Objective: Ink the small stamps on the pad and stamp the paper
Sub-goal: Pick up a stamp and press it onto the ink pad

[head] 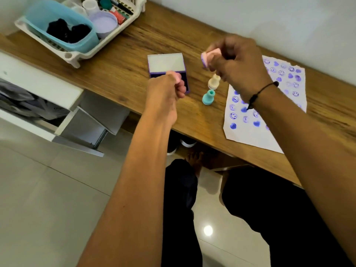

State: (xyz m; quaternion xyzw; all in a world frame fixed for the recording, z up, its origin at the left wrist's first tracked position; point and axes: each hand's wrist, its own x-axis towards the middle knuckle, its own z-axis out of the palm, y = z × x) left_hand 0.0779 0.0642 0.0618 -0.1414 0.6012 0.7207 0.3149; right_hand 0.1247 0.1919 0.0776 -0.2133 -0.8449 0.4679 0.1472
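Note:
My right hand [238, 68] holds a pink stamp [209, 56] tilted on its side above the desk, its inked purple face turned left. My left hand [165, 89] is closed over the purple ink pad [185, 81], a pink thing pinched at its fingertips. The pad's lid [165, 62] stands open behind it. A cream stamp [213, 82] and a teal stamp [208, 97] stand upright between pad and paper. The white paper [250, 135] lies to the right, covered with several purple smiley and heart prints, partly hidden by my right wrist.
A white rack [77, 54] at the back left holds a blue tub [57, 26], a lilac cup and jars. The wooden desk [125, 74] ends at a front edge near my forearms. An open white drawer [38, 105] juts out on the left.

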